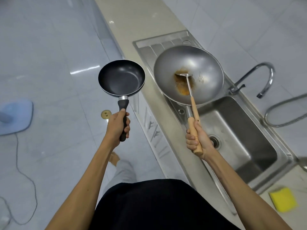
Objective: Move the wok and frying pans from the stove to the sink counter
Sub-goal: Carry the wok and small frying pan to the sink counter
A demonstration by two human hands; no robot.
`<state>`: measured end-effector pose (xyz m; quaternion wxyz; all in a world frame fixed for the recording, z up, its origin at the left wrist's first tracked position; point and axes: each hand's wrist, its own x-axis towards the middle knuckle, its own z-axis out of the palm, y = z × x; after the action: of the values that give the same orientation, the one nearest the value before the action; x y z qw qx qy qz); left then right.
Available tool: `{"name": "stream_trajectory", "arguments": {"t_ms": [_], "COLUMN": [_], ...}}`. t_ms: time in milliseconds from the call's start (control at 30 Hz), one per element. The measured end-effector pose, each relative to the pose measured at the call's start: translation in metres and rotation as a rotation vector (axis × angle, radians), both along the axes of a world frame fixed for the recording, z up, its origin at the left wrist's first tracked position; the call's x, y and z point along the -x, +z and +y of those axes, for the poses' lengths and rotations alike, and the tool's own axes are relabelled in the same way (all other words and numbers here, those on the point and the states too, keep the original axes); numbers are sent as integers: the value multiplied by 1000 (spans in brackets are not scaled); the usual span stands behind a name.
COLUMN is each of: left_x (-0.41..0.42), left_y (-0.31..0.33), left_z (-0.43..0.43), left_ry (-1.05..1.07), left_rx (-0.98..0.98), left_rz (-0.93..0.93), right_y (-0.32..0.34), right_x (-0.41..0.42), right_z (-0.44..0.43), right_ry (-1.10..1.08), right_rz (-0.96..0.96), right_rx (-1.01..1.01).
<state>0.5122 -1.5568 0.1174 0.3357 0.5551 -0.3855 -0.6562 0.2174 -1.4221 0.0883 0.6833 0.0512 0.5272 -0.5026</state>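
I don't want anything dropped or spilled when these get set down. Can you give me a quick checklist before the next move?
1. Left hand grip on the frying pan handle: ok, fingers wrapped around it.
2. Right hand grip on the wok handle: ok, also clasping the spatula handle.
3. Spatula settled in the wok: ok, blade lies on the orange residue.
4. Frying pan over a surface: not ok, it hangs over the floor.
5. Drainboard free for the wok: cannot tell, the wok hides most of it.
6. Wok clear of the faucet: ok, apart.
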Motion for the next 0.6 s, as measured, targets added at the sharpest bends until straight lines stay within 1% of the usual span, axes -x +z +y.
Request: {"name": "stream_trajectory", "arguments": {"t_ms": [167, 333, 433, 600], "left_x": [-49, -97, -109, -111], "left_y": [10, 20, 22, 15], "left_z": [-101, -186, -223, -278], "left_ry": [-76, -196, -236, -268], "left_rx": [2, 21, 32, 14], "left_rz": [-54, -88, -103, -49], "right_y": [6, 12, 13, 12], "right_x": [-41, -76, -91, -97], "right_z": [-82, -158, -194, -241], "right_ry": [-97, -202, -249, -324], "right_rz": [-15, -17, -19, -5], "right_rx": [-5, -9, 4, 4]}}
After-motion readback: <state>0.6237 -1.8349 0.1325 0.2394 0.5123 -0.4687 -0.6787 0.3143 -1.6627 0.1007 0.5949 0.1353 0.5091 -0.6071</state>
